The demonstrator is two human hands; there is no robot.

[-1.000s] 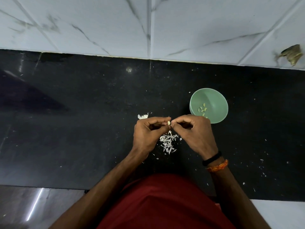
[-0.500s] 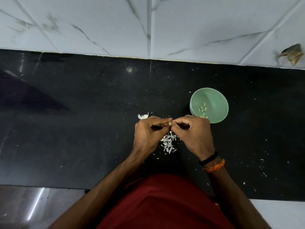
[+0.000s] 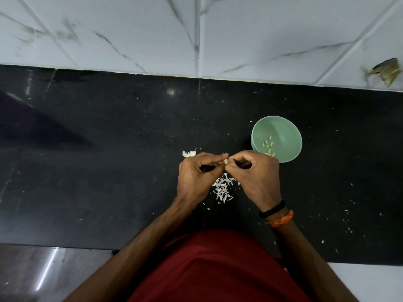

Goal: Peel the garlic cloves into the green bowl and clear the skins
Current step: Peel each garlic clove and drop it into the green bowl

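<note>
A small pale garlic clove (image 3: 225, 161) is pinched between the fingertips of my left hand (image 3: 197, 177) and my right hand (image 3: 257, 177), held above the black counter. Below the hands lies a pile of white garlic skins (image 3: 223, 188). The green bowl (image 3: 283, 127) stands just right of and behind my right hand, with several peeled cloves (image 3: 268, 145) in it. A white piece of garlic (image 3: 189, 153) lies on the counter behind my left hand, partly hidden by it.
The black stone counter (image 3: 98, 160) runs left and right, backed by a white marble-tiled wall (image 3: 152, 33). Small skin flecks (image 3: 346, 223) are scattered at the right. The counter's front edge is near my red shirt (image 3: 218, 269).
Both hands stay together on the clove; the fingertips have shifted slightly as they work it. The bowl and the skin pile have not moved.
</note>
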